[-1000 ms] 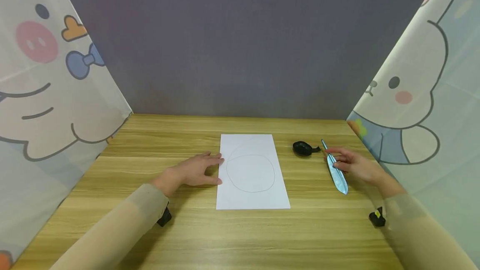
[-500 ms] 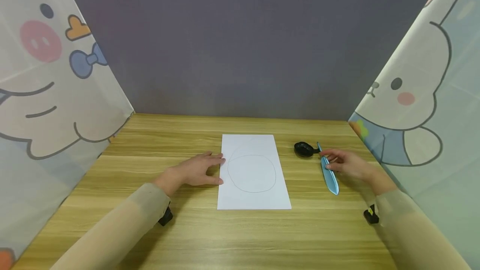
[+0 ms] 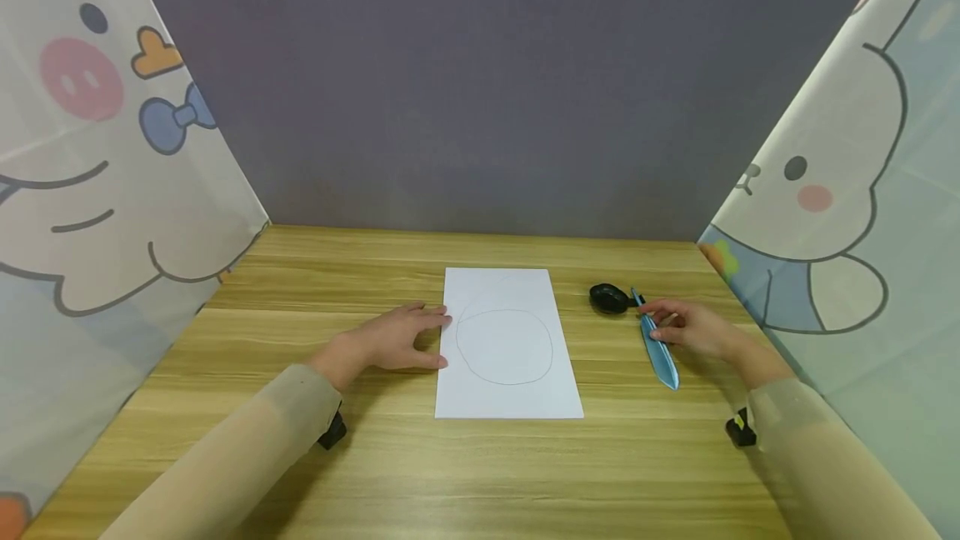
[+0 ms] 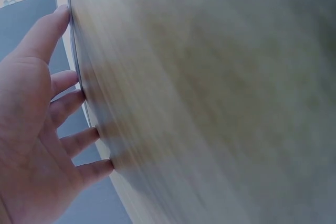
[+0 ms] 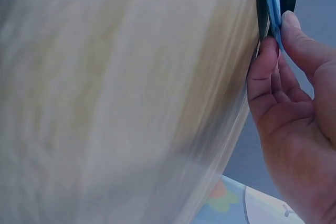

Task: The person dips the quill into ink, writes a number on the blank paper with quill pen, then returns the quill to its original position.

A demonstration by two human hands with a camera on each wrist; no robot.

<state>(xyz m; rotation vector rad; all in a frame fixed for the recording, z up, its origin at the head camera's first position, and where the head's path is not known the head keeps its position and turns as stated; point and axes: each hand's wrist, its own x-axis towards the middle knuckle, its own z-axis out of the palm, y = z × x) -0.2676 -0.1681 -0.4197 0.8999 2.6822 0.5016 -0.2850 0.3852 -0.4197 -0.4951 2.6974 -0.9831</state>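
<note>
In the head view, my right hand (image 3: pixel 693 330) pinches a slim light-blue leaf-shaped piece (image 3: pixel 663 363) between thumb and fingers, close over the table. The right wrist view shows thumb and index finger on either side of the blue piece (image 5: pixel 273 3). Its narrow far end overlaps the short tail of a black oval object (image 3: pixel 608 299). My left hand (image 3: pixel 393 338) lies with spread fingers at the left edge of a white paper sheet (image 3: pixel 487 402), which bears a thin hand-drawn circle. In the left wrist view, its fingertips (image 4: pixel 107 165) touch down along that edge.
The wooden table (image 3: pixel 480 473) ends at a grey back panel (image 3: pixel 480 90). Cartoon-printed cloths hang at the left (image 3: pixel 67 148) and right (image 3: pixel 817 215). Dark wrist cameras sit below both sleeves.
My right hand has moved left with the blue piece, bringing its narrow end to the black object's tail. In the last half second it has barely moved. My left hand stays put.
</note>
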